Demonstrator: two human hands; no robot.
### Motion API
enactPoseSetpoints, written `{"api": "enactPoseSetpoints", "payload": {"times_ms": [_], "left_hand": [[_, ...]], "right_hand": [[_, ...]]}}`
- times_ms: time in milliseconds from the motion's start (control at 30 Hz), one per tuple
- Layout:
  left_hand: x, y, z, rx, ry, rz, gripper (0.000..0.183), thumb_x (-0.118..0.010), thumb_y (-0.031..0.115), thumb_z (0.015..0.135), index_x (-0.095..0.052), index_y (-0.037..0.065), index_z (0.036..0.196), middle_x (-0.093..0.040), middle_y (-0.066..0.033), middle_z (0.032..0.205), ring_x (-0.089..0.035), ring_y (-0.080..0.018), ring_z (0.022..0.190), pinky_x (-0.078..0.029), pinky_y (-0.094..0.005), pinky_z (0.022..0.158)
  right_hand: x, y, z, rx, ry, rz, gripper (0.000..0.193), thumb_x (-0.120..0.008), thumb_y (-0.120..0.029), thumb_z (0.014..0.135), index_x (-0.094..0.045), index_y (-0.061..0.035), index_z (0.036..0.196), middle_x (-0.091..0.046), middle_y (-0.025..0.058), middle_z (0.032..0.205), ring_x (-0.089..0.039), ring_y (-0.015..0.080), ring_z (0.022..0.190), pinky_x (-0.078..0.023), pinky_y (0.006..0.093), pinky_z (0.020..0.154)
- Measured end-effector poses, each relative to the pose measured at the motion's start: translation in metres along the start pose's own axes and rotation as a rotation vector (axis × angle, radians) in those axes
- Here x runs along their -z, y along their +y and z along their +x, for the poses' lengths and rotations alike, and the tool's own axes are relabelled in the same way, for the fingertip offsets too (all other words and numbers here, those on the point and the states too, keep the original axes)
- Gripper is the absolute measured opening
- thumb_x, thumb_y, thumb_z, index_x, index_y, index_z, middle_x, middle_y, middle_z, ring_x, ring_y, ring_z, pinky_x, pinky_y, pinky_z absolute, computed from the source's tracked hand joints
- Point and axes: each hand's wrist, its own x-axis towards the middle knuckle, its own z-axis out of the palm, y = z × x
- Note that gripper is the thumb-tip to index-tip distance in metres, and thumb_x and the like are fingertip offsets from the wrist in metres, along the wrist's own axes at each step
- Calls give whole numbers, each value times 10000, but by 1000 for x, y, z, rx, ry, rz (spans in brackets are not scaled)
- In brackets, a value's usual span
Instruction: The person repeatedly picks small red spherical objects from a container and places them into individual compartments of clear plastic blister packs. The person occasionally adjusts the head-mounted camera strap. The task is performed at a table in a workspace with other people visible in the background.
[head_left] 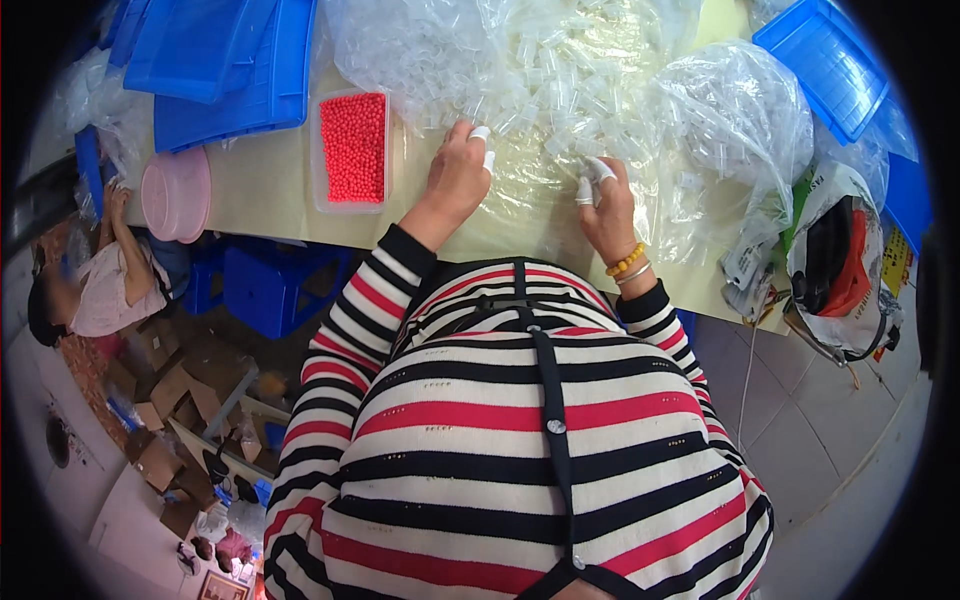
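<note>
My left hand (458,172) is bent at the near edge of a loose pile of small clear plastic pieces (570,90), just right of a clear tub (318,155) of red beads (352,147). White covers sit on its thumb and a fingertip, and the fingers are curled. My right hand (610,215), also with white-covered fingertips, is held in a pinch at the pile's near right side. A yellow bead bracelet and a bangle circle that wrist. Whatever either hand grips is too small or clear to make out.
Blue trays (230,115) are stacked at left beside a pink basin (176,195). At right lie a clear bag (740,110) of plastic pieces, a blue tray (825,65) and an open bag (845,265). Another person (115,280) works at far left near blue stools (275,285).
</note>
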Motion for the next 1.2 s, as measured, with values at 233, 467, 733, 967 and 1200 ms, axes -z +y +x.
{"api": "enactPoseSetpoints", "payload": {"times_ms": [233, 467, 733, 967, 1200], "left_hand": [[-27, 1, -2, 92, -35, 34, 233, -613, 23, 774, -587, -39, 997, -549, -180, 926, -571, -339, 818, -480, -381, 739], [33, 16, -7, 376, 127, -558, 251, -688, 23, 793, -627, 2, 1036, -593, -38, 827, -549, -83, 698, -454, -217, 623], [106, -60, -17, 814, 220, -335, 205, -635, 164, 882, -666, -2, 998, -638, -56, 708, -556, -83, 570, -442, -243, 523], [108, -84, -30, 691, 75, -194, 226, -613, 133, 867, -650, -14, 1034, -628, -107, 788, -573, -167, 630, -461, -303, 575], [101, -92, -38, 321, 42, 128, 313, -660, 45, 780, -619, -43, 1078, -577, -212, 989, -592, -350, 887, -486, -393, 790]], "right_hand": [[32, -4, 13, -588, -253, 634, 257, -524, -105, 899, -602, 60, 1081, -667, 100, 939, -626, 150, 747, -519, 284, 701], [38, -9, 16, -678, -283, 972, 275, -507, -92, 912, -572, 47, 1140, -664, 127, 905, -593, 135, 654, -510, 270, 611], [24, -17, 12, -710, -338, 957, 281, -511, -70, 882, -561, 65, 1122, -654, 138, 907, -599, 150, 651, -519, 276, 615], [21, -24, 3, -718, -357, 929, 296, -509, -67, 865, -558, 78, 1118, -644, 143, 936, -622, 172, 693, -528, 292, 644], [18, -29, -8, -766, -302, 887, 316, -516, -25, 828, -569, 81, 1121, -632, 135, 996, -644, 201, 801, -532, 319, 746]]}}
